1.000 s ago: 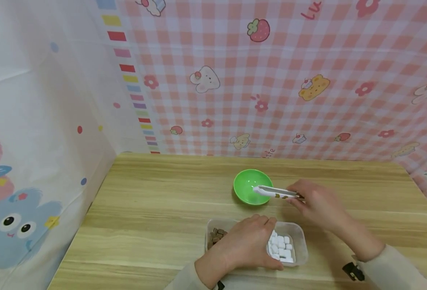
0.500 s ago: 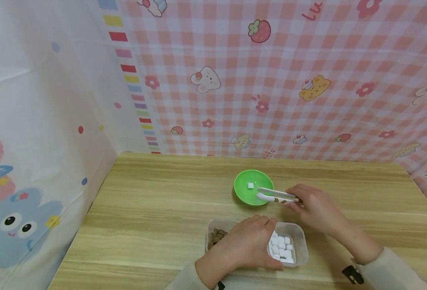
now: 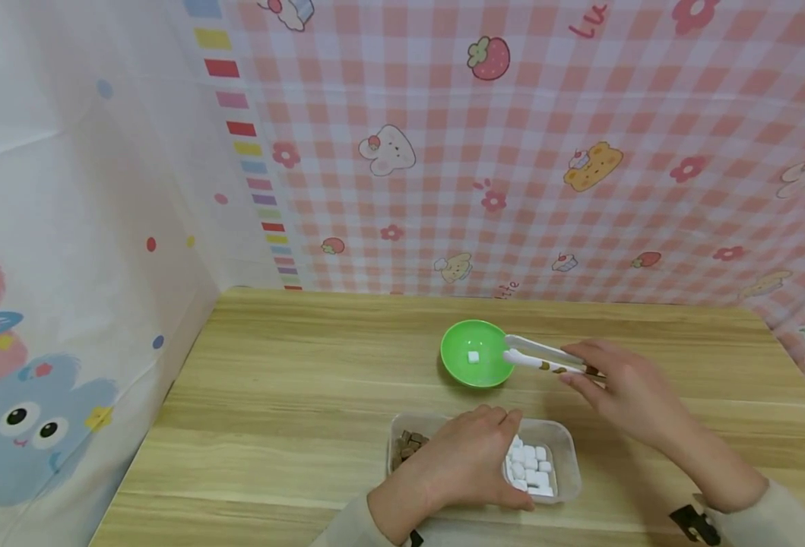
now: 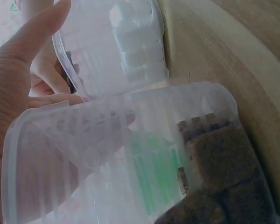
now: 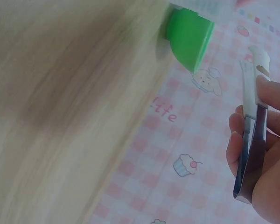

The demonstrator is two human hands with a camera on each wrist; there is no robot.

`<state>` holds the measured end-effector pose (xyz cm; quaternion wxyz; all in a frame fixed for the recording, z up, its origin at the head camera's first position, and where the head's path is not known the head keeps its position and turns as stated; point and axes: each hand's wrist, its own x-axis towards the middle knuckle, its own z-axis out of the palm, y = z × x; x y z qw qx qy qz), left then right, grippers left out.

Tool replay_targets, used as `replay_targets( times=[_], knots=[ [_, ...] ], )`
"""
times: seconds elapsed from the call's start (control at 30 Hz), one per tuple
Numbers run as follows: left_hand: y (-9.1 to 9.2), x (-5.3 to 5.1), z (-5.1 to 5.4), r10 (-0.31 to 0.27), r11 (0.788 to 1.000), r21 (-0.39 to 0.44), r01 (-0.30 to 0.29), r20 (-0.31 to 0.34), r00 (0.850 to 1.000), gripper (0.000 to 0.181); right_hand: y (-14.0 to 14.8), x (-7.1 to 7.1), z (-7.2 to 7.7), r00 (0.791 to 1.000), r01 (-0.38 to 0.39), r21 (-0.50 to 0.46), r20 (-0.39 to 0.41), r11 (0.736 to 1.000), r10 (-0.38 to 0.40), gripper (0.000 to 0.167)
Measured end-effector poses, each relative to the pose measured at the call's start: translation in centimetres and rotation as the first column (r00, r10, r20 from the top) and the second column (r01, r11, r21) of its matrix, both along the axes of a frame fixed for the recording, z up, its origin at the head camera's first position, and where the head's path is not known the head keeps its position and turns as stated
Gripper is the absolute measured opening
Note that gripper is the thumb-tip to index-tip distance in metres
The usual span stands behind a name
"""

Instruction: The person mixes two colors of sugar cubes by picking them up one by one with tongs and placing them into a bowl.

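Note:
One white cube [image 3: 473, 357] lies in the green bowl [image 3: 458, 374]. My right hand [image 3: 624, 387] holds white tongs [image 3: 546, 365], their tips parted at the bowl's right rim with nothing between them; the right wrist view shows fingers and thumb round the tongs [image 5: 250, 93]. My left hand [image 3: 453, 463] grips the clear plastic containers [image 3: 566, 456] from above and covers their middle. White cubes [image 3: 528, 463] lie on the right side, brown cubes [image 3: 410, 444] on the left. In the left wrist view, the brown cubes [image 4: 224, 158] show through the clear wall.
The wooden table [image 3: 293, 395] reaches back to a pink checked cloth [image 3: 429, 190]. A white cloth with cartoon prints [image 3: 122, 190] hangs along the left side.
The white cube has come out of the tongs and lies in the bowl. The tongs have parted, and my right hand has moved them right. My left hand has stayed put.

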<state>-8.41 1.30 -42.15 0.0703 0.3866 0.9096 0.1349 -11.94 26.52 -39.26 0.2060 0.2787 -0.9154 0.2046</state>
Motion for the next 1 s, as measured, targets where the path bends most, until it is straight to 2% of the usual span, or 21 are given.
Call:
replay_targets(
  times=[0.4, 0.7, 0.93, 1.0],
  knots=[
    [-0.1, 0.0, -0.1, -0.003, 1.000, -0.005, 0.003, -0.005, 1.000, 0.101, 0.5, 1.3, 1.1, 0.998, -0.040, -0.073, -0.043, 0.997, 0.037, 0.039],
    [-0.1, -0.1, -0.1, -0.007, 1.000, 0.010, 0.007, -0.008, 1.000, 0.101, 1.1, 2.7, 2.0, 0.998, -0.037, -0.045, -0.043, 0.998, 0.035, 0.045],
    [0.0, -0.1, -0.1, -0.008, 1.000, 0.010, 0.008, -0.019, 1.000, 0.100, 1.9, 4.1, 2.4, 0.997, -0.068, -0.035, -0.046, 0.997, 0.066, 0.028],
    [0.0, -0.1, -0.1, -0.006, 1.000, 0.006, 0.007, -0.018, 1.000, 0.100, 2.3, 4.5, 2.5, 0.995, -0.083, -0.036, -0.053, 0.996, 0.082, 0.029]
  ],
)
